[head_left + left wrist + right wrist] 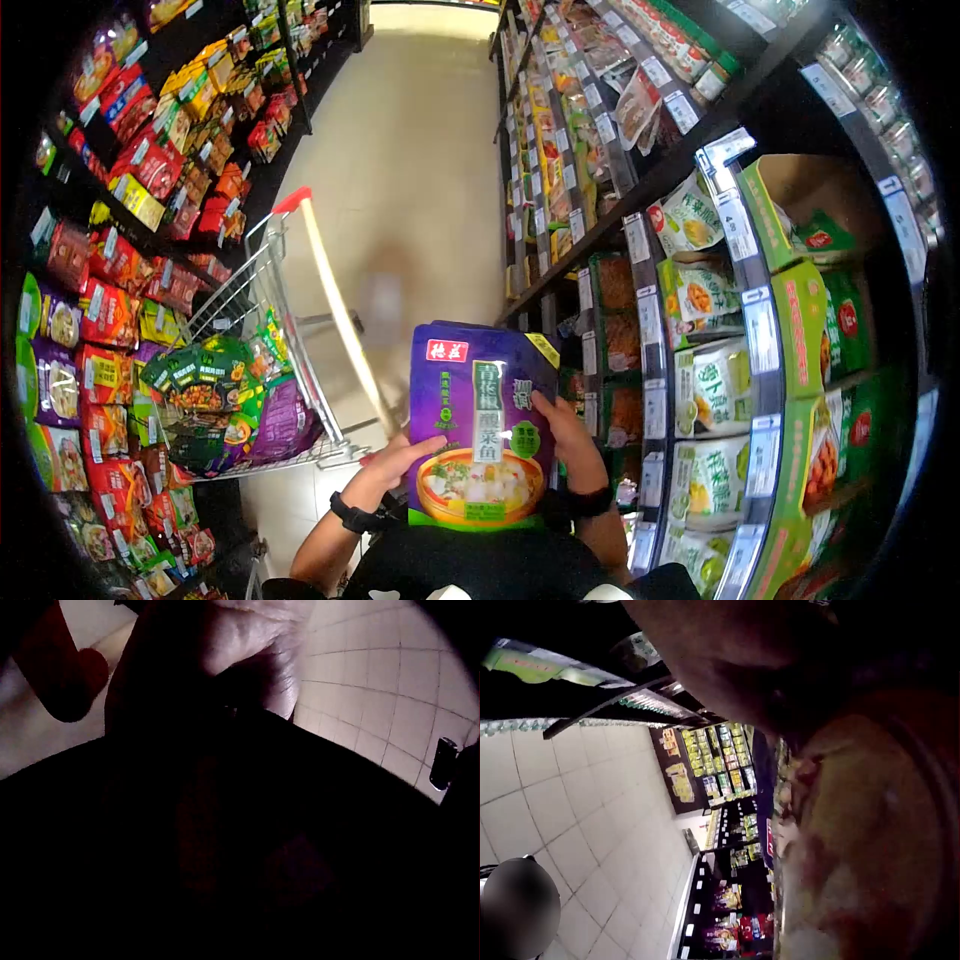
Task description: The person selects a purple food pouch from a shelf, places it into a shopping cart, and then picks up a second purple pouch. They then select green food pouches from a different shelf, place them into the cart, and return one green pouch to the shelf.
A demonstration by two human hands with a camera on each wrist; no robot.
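Observation:
A purple pouch (pixel 480 420) with a picture of a bowl on its front is held upright close to the body in the head view. My left hand (pixel 398 462) grips its left edge, the thumb lying on the front. On the right edge, my right hand (pixel 570 440) grips it with the thumb on the front; the other fingers of both hands are hidden behind the pouch. The left wrist view is mostly dark, showing part of the palm (pixel 255 637). In the right wrist view the pouch (pixel 870 847) fills the right side, beside the hand (pixel 735 660).
A wire shopping cart (pixel 330 425) holding several green and purple packs (pixel 290 420) stands to the left, its handle (pixel 345 315) angled across the aisle. Shelves of packets (pixel 120 310) line the left; shelves with price tags (pixel 765 455) line the right. Tiled floor (pixel 420 150) runs ahead.

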